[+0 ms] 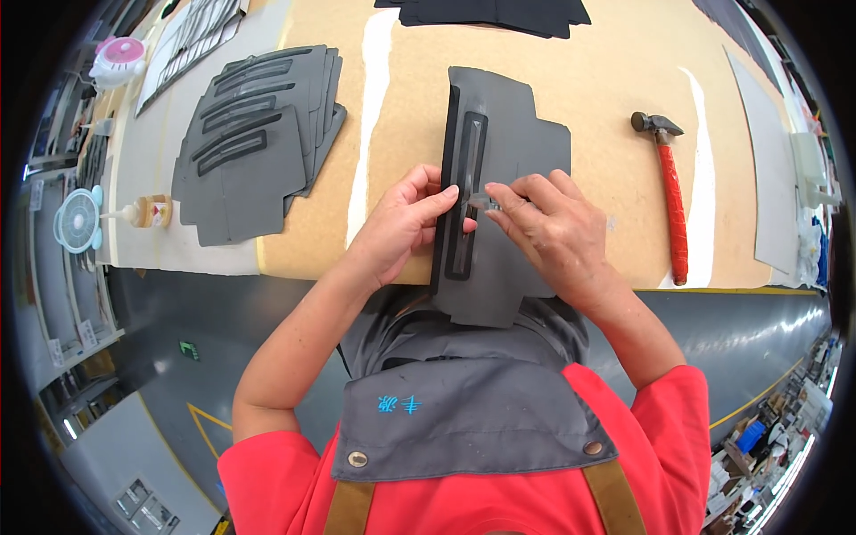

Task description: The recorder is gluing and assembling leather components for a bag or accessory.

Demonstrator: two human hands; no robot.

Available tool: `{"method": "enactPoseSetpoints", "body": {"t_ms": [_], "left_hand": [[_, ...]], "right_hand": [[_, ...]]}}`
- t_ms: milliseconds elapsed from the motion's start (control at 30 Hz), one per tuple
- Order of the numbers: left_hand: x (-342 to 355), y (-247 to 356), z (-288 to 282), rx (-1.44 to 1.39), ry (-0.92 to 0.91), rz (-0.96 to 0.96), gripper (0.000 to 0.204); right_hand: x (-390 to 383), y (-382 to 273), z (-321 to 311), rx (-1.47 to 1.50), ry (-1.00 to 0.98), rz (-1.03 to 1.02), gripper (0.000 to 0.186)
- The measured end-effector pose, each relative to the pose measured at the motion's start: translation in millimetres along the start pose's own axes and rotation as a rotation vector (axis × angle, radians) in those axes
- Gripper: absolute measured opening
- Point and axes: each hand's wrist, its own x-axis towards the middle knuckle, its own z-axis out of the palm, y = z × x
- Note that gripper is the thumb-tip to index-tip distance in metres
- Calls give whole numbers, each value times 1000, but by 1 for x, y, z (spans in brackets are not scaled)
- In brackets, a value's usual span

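Note:
A dark grey sheet-material panel [522, 152] stands lengthwise before me, overhanging the table's near edge. Its long black-edged slot [469, 152] runs along the left part. My left hand [401, 218] is closed on the panel's left edge, thumb on top beside the slot and a fingertip showing through the opening. Over the slot, my right hand [562, 227] pinches a small metal blade-like tool [481, 202]. The tool's tip is at the slot's edge near my left thumb; its exact kind is partly hidden by my fingers.
Similar slotted panels [232, 201] are stacked at left. A claw hammer [673, 205] with a red-wrapped handle lies at right. A small glue-like bottle [153, 211], a light-blue fan [78, 220] and a pink-and-white device [119, 60] stand far left. Black sheets [490, 11] lie at the back.

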Motion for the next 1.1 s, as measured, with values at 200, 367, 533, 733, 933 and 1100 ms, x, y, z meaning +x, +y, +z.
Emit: {"method": "enactPoseSetpoints", "body": {"t_ms": [200,367,533,733,933,1100], "left_hand": [[-1,-5,-2,-54,28,-4,19],[1,-6,4,-136,91,-2,22],[-1,-15,-3,-386,87,-22,18],[-19,-7,-36,-496,-16,2,16],[8,10,-15,-210,59,-54,29],[28,20,-13,13,127,12,32]], "right_hand": [[-4,20,-1,118,73,64,30],[16,15,30,988,111,712,23],[15,23,54,980,105,727,36],[15,43,46,898,7,682,37],[14,40,46,869,-64,442,31],[14,45,43,824,-175,374,26]]}}
